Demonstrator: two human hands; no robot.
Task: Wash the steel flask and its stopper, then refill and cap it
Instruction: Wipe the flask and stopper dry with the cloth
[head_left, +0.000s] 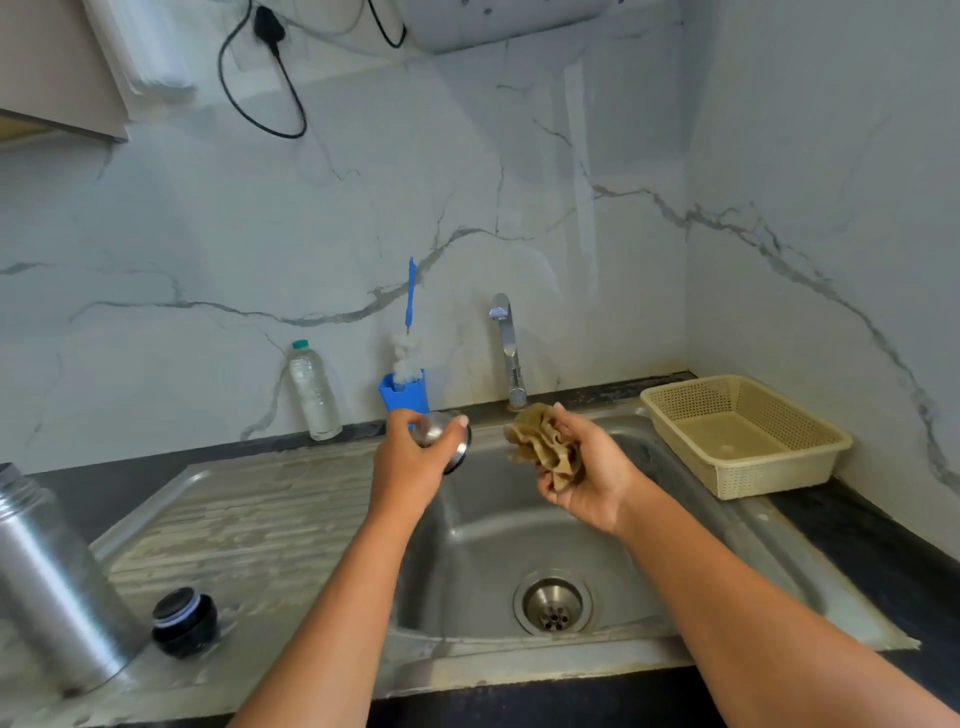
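The steel flask (49, 587) stands uncapped on the drainboard at the far left. Its black stopper (184, 621) sits beside it on the drainboard. My left hand (410, 462) grips a small steel cup-shaped lid (449, 439) above the basin's back left corner. My right hand (582, 467) holds a crumpled brown scrub cloth (543, 444) over the basin, a short way right of the lid. The two hands are apart. No water runs from the tap (506, 348).
The steel sink (483, 525) has a drain (553, 605) at its middle. A blue holder (405, 397) with a bottle brush (409, 332) and a clear plastic water bottle (313, 389) stand at the back. A beige plastic basket (748, 434) rests at the right.
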